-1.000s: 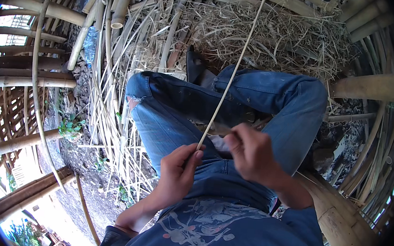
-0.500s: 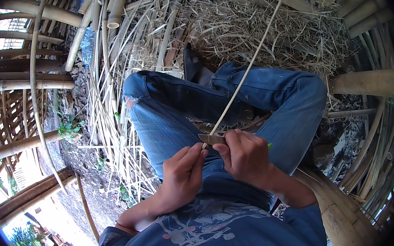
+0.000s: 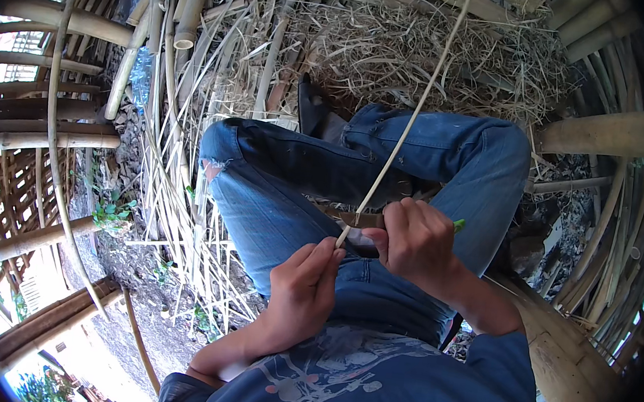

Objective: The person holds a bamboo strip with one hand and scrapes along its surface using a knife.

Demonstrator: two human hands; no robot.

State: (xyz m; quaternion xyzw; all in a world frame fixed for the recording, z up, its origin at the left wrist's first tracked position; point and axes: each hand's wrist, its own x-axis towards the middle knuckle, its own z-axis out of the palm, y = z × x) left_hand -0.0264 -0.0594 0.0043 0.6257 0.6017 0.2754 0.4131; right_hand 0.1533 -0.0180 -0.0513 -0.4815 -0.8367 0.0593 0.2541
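A long, thin bamboo strip (image 3: 409, 128) runs from my lap to the far edge of the view. Its near end is pinched between the thumb and fingers of my left hand (image 3: 302, 283), over my lap. Wrapped round a knife (image 3: 370, 221), my right hand (image 3: 420, 240) is closed just right of the strip. The blade points left and lies across the strip, a little beyond my left fingertips. A bit of green, perhaps the handle's end, shows past my right fist. My right fingers hide most of the handle.
Loose bamboo strips (image 3: 198, 243) lie left of my folded legs. Curly shavings (image 3: 444, 58) are heaped beyond them. Thick bamboo poles (image 3: 185, 33) stand at the far left, and a wide bamboo pole (image 3: 561, 371) lies by my right elbow. A slatted bamboo frame (image 3: 49, 136) rises at left.
My right hand and the knife have shifted a little right and away from my left hand. More of the strip's near end now shows, and the strip leans slightly further right.
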